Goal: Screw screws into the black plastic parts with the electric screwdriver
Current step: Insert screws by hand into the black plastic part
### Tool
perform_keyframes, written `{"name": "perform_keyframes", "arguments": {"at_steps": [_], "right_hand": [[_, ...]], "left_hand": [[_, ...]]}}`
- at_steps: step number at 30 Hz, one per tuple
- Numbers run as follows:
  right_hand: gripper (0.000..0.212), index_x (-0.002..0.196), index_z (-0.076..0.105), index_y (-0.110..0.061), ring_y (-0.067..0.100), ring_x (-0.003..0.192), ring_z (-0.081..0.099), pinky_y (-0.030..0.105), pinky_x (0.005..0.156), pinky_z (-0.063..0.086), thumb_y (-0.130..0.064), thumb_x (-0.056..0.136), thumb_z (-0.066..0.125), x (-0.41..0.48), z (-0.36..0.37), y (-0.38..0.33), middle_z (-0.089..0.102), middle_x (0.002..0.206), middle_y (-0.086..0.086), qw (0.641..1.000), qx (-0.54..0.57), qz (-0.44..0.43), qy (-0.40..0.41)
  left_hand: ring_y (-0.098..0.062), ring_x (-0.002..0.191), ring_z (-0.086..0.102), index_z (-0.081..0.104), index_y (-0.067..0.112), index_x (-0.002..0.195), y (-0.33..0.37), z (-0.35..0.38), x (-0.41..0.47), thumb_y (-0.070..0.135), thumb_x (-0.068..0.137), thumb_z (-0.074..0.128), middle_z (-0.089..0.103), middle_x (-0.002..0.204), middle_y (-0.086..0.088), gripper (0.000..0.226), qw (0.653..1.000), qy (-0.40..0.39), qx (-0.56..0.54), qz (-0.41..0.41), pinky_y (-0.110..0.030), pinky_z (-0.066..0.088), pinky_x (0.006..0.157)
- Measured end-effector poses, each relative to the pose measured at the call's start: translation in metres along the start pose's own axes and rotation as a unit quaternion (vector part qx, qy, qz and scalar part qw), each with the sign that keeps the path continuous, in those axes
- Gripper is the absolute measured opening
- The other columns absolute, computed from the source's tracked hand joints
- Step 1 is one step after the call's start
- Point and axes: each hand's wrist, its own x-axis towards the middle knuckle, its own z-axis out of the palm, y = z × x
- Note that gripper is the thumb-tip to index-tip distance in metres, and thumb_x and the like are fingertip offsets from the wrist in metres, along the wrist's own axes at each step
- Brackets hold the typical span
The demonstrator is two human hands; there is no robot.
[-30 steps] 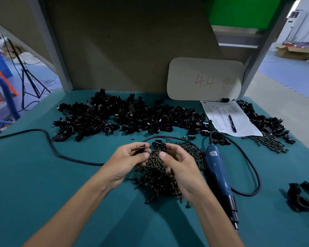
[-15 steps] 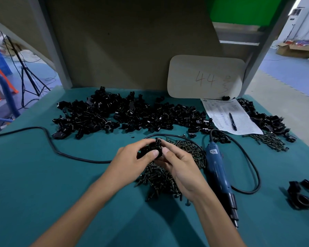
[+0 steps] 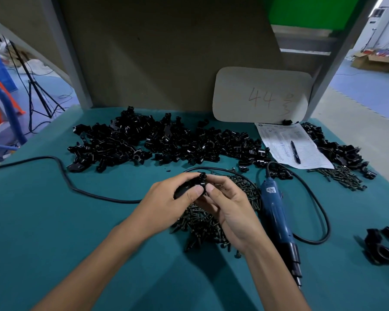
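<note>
I see the bench (image 3: 54, 221) covered in a teal mat, with a brown board (image 3: 166, 63) standing at its back and blue floor on either side. A long heap of black plastic parts (image 3: 166, 142) lies across the far half. The screws (image 3: 202, 223) are piled near the middle, and the blue electric screwdriver (image 3: 276, 212) lies flat just to their right, untouched. Both forearms reach in from the near edge and meet over the screws. The left hand (image 3: 164, 203) is curled round one black part (image 3: 192, 184), thumb on top, and the right hand (image 3: 231, 209) pinches the same part from the other side with thumb and fingertips
</note>
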Motion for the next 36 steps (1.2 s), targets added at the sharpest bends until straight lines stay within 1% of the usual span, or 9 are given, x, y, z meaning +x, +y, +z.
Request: {"name": "perform_keyframes", "arguments": {"at_steps": [2, 4, 5, 7, 12, 16, 22, 30, 36], "right_hand": [[0.017, 0.110, 0.072, -0.018, 0.021, 0.102, 0.073, 0.027, 0.084, 0.058, -0.014, 0.095, 0.066, -0.001, 0.001, -0.001, 0.075, 0.111, 0.010, 1.000, 0.007, 0.000, -0.007], [0.015, 0.106, 0.072, -0.019, 0.019, 0.095, 0.074, 0.026, 0.081, 0.058, -0.013, 0.094, 0.067, -0.001, 0.003, -0.003, 0.075, 0.103, 0.009, 1.000, 0.008, -0.001, -0.008], [0.014, 0.104, 0.072, -0.020, 0.018, 0.093, 0.074, 0.026, 0.080, 0.058, -0.015, 0.091, 0.069, -0.002, 0.004, -0.004, 0.075, 0.099, 0.008, 1.000, 0.007, -0.002, -0.009], [0.016, 0.104, 0.072, -0.020, 0.017, 0.091, 0.073, 0.026, 0.079, 0.058, -0.017, 0.088, 0.070, -0.003, 0.004, -0.006, 0.074, 0.098, 0.009, 1.000, 0.000, -0.007, -0.007], [0.017, 0.107, 0.071, -0.017, 0.018, 0.093, 0.072, 0.027, 0.080, 0.058, -0.016, 0.090, 0.069, -0.005, 0.003, -0.009, 0.074, 0.099, 0.009, 1.000, -0.004, -0.015, -0.007], [0.013, 0.103, 0.073, -0.019, 0.021, 0.097, 0.073, 0.027, 0.082, 0.058, -0.013, 0.093, 0.068, -0.007, 0.005, -0.008, 0.075, 0.102, 0.011, 1.000, -0.008, -0.018, -0.010], [0.012, 0.097, 0.076, -0.023, 0.020, 0.095, 0.072, 0.028, 0.082, 0.058, -0.016, 0.090, 0.070, -0.009, 0.005, -0.010, 0.074, 0.100, 0.011, 1.000, -0.013, -0.024, -0.008], [0.013, 0.094, 0.077, -0.025, 0.018, 0.092, 0.074, 0.028, 0.081, 0.059, -0.015, 0.090, 0.069, -0.010, 0.006, -0.012, 0.076, 0.098, 0.008, 1.000, -0.008, -0.021, -0.008], [0.012, 0.092, 0.078, -0.025, 0.017, 0.092, 0.075, 0.025, 0.080, 0.058, -0.018, 0.087, 0.071, -0.012, 0.006, -0.012, 0.077, 0.098, 0.007, 1.000, 0.003, -0.020, -0.004]], "left_hand": [[0.010, 0.099, 0.058, 0.052, 0.045, 0.134, 0.002, 0.001, -0.001, 0.059, 0.098, 0.046, 0.064, 0.106, 0.029, 0.040, 1.000, -0.013, 0.008, 0.007, -0.012, 0.042, 0.079], [0.003, 0.114, 0.054, 0.045, 0.044, 0.139, 0.003, 0.003, -0.001, 0.060, 0.100, 0.040, 0.060, 0.121, 0.021, 0.042, 0.999, -0.028, 0.027, 0.013, -0.026, 0.046, 0.094], [0.001, 0.119, 0.052, 0.042, 0.044, 0.142, 0.003, 0.003, -0.002, 0.061, 0.100, 0.039, 0.058, 0.125, 0.019, 0.045, 0.999, -0.034, 0.037, 0.013, -0.031, 0.046, 0.099], [0.000, 0.123, 0.050, 0.036, 0.045, 0.145, 0.004, 0.002, -0.001, 0.063, 0.099, 0.036, 0.055, 0.131, 0.018, 0.049, 0.998, -0.044, 0.052, 0.014, -0.035, 0.046, 0.102], [0.000, 0.126, 0.048, 0.033, 0.046, 0.147, 0.005, 0.002, -0.001, 0.066, 0.098, 0.032, 0.050, 0.137, 0.020, 0.052, 0.996, -0.052, 0.069, 0.030, -0.035, 0.044, 0.105], [-0.003, 0.123, 0.051, 0.034, 0.045, 0.145, 0.005, 0.003, -0.001, 0.063, 0.101, 0.031, 0.052, 0.131, 0.018, 0.047, 0.995, -0.063, 0.071, 0.032, -0.040, 0.047, 0.101], [-0.004, 0.121, 0.050, 0.030, 0.050, 0.144, 0.008, 0.004, -0.003, 0.063, 0.100, 0.029, 0.050, 0.132, 0.018, 0.047, 0.994, -0.070, 0.076, 0.030, -0.040, 0.046, 0.100], [-0.009, 0.119, 0.053, 0.034, 0.042, 0.145, 0.011, 0.005, -0.004, 0.063, 0.101, 0.028, 0.052, 0.128, 0.014, 0.049, 0.994, -0.069, 0.078, 0.027, -0.041, 0.047, 0.098], [-0.006, 0.118, 0.051, 0.035, 0.039, 0.145, 0.012, 0.010, -0.006, 0.061, 0.102, 0.029, 0.052, 0.126, 0.014, 0.049, 0.995, -0.054, 0.075, 0.027, -0.039, 0.046, 0.099]]}}
